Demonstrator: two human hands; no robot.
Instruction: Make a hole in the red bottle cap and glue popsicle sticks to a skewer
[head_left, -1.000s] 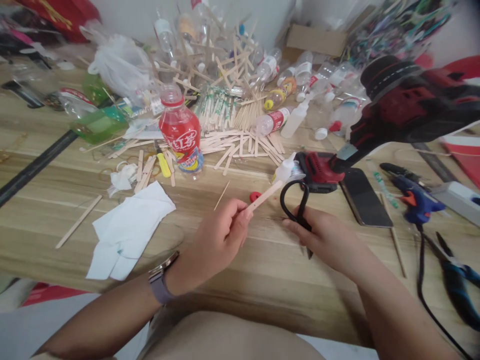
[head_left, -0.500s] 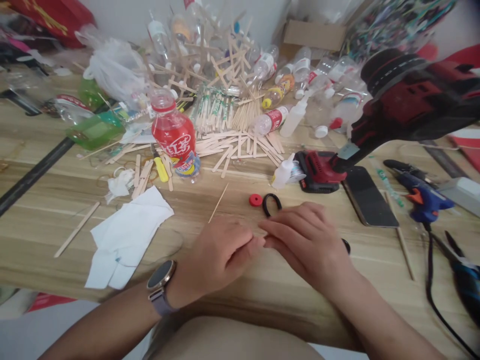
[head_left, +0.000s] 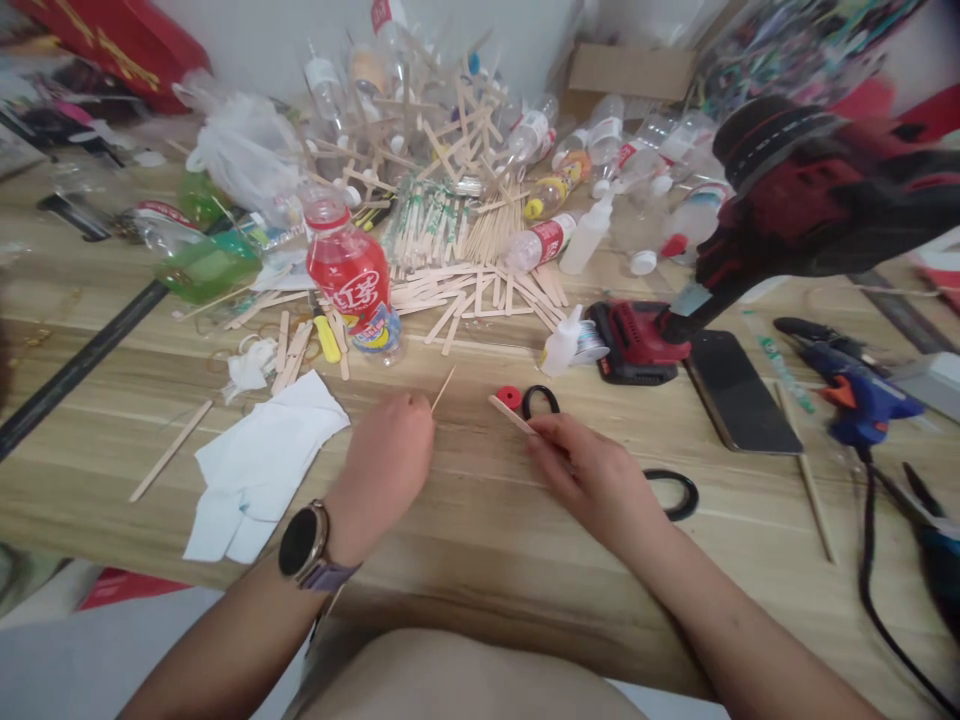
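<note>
Pale wooden stick [head_left: 512, 415], pinched in the right hand [head_left: 592, 482], sits by a red disc [head_left: 502, 396], toward the front edge of the desk [head_left: 480, 560]. The left hand [head_left: 386, 460] curls at a skewer [head_left: 444, 387], grip unclear. Sorting sticks seems in hand; next probably calls for a steady pinch.

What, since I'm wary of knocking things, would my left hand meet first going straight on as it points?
Your left hand would probably first meet the thin wooden skewer jutting just beyond it; depth is unclear, so it might pass above.
</note>
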